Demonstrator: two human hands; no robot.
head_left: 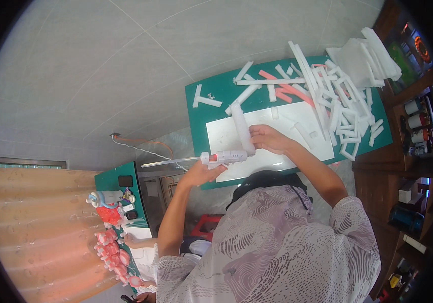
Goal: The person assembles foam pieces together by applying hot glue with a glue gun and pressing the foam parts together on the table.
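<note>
In my left hand is a white glue gun, with a long pale glue stick poking out of its back to the left. Its front end meets or nearly meets the lower end of a thick white foam strip; whether they touch, I cannot tell. My right hand grips that strip near its lower end, fingers on its right side. The strip slants up and away over a white board. Short translucent pieces lie on the board beyond my right hand.
The board rests on a green table strewn with white foam strips, pink strips and foam frames. Foam sheets are stacked at the far right. A co-worker's arm reaches over another table at left, beside pink pieces.
</note>
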